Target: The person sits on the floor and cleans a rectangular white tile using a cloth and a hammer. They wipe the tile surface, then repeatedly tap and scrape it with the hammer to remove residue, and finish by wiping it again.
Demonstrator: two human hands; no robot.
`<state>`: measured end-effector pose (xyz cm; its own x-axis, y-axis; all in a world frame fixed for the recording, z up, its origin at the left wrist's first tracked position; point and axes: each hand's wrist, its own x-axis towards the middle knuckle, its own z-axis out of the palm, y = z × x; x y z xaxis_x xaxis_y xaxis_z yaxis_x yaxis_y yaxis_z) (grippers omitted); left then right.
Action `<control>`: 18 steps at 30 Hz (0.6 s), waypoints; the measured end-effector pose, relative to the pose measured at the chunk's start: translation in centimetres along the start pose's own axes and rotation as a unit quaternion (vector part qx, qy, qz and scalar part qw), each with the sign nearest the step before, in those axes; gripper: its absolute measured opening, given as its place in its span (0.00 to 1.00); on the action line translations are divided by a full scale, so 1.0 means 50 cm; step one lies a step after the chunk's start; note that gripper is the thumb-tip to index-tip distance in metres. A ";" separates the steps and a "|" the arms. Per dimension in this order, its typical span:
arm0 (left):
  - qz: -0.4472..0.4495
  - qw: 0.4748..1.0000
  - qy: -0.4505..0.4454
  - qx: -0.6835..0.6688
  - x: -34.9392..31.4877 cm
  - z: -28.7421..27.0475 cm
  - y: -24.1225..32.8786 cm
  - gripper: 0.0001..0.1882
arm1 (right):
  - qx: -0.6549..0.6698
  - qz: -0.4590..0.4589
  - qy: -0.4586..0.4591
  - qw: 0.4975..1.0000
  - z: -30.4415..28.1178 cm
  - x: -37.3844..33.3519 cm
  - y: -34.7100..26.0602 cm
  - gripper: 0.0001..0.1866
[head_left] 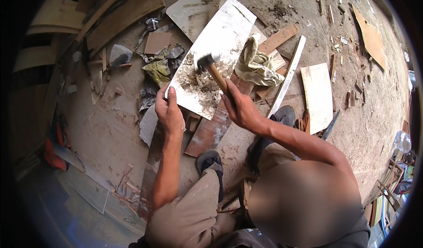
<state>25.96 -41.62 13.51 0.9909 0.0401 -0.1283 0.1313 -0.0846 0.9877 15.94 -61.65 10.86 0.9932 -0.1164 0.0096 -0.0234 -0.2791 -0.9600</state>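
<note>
My left hand (pixel 168 109) grips the left edge of a white board (pixel 216 36), thumb on top and fingers underneath. Brown dirt or crumbled residue covers the board's lower middle. In my right hand (pixel 240 105) is a hammer (pixel 217 77), held by its wooden handle. Its dark head lies over the dirty patch; whether it touches the board I cannot tell. Beneath the board runs a reddish-brown plank (pixel 209 135). A crumpled pale cloth (pixel 257 65) lies just right of the board.
Wood scraps and debris litter the ground. A long white strip (pixel 287 76) and a pale panel (pixel 318 98) lie to the right, a brown sheet (pixel 369 36) farther off. Larger planks (pixel 125 19) lean at the far left. My shoes (pixel 209 160) stand close to the plank.
</note>
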 end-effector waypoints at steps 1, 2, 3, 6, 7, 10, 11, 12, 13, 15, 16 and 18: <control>-0.002 1.000 0.003 0.021 -0.003 -0.001 0.004 0.19 | -0.011 0.026 -0.019 0.999 -0.002 -0.031 0.005 0.28; -0.005 0.999 0.005 0.040 -0.005 0.000 0.005 0.19 | -0.023 0.043 -0.035 0.998 -0.007 -0.071 0.020 0.28; 0.036 0.998 -0.010 0.044 0.003 -0.002 0.008 0.19 | -0.035 0.062 -0.054 0.996 -0.010 -0.110 0.035 0.27; 0.036 0.999 -0.001 -0.005 -0.002 0.033 0.049 0.19 | -0.046 0.103 -0.080 0.990 -0.031 -0.182 0.065 0.26; 0.037 0.998 0.011 0.039 -0.004 0.031 0.046 0.19 | -0.040 0.106 -0.006 0.994 -0.022 -0.182 0.060 0.23; 0.017 0.999 0.030 0.002 0.013 0.019 0.033 0.20 | -0.029 0.101 0.023 0.994 -0.034 -0.136 0.037 0.22; 0.017 1.000 0.023 0.000 0.019 0.014 0.026 0.21 | -0.034 0.127 -0.002 0.991 -0.047 -0.124 0.025 0.21; 0.017 1.000 0.022 -0.007 0.023 0.013 0.021 0.21 | -0.041 0.123 -0.006 0.992 -0.051 -0.118 0.030 0.21; 0.016 1.000 0.020 -0.014 0.026 0.012 0.016 0.20 | -0.047 0.119 -0.011 0.992 -0.056 -0.113 0.037 0.21; 0.012 0.999 0.014 -0.043 0.022 0.013 0.006 0.20 | -0.045 0.121 -0.013 0.992 -0.066 -0.111 0.043 0.19; -0.011 0.996 0.019 -0.083 0.021 0.015 0.001 0.20 | -0.043 0.132 -0.004 0.990 -0.067 -0.106 0.045 0.19; -0.057 0.984 0.033 -0.164 0.013 0.023 -0.007 0.19 | -0.039 0.150 0.012 0.988 -0.074 -0.084 0.046 0.18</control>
<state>26.58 -42.69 12.97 0.9650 0.0952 -0.2444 0.2145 0.2499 0.9442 11.28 -65.31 9.66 0.9370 -0.2270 -0.2655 -0.3269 -0.3016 -0.8957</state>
